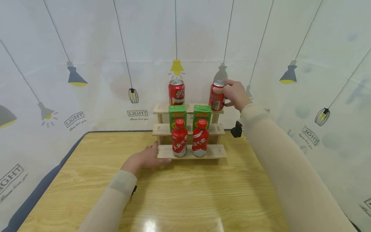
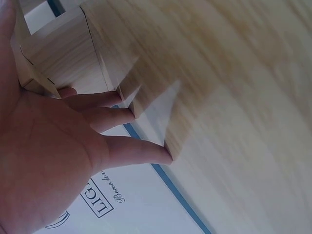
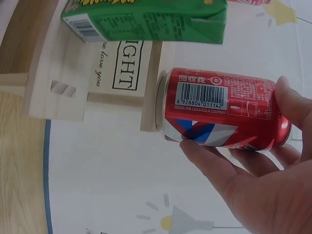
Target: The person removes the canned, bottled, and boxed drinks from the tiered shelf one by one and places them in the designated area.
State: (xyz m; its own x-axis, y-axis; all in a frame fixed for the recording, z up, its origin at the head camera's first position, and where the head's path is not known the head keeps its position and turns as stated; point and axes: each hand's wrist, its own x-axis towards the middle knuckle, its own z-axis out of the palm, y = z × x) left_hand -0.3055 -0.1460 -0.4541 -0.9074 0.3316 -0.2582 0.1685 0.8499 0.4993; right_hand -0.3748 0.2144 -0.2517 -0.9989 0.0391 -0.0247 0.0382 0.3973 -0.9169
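A small three-tier wooden rack [image 1: 174,151] stands on the table. At its top right end my right hand [image 1: 236,94] grips a red cola can [image 3: 214,109], fingers and thumb round its side. The can's base is at the top board; whether it touches cannot be told. Another red soda can [image 1: 176,91] stands at top left. Two green drink cartons [image 1: 177,113] are on the middle tier, and two red bottles [image 1: 179,138] on the bottom one. My left hand [image 1: 147,157] touches the bottom tier's left end, several fingers [image 2: 139,150] spread straight against the table.
The wood-grain table [image 1: 188,193] runs up to a pale wall covering [image 1: 95,96] printed with hanging lamps. A dark blue edge [image 1: 58,167] borders the table at left and back. A black strap piece [image 1: 237,129] hangs at my right wrist.
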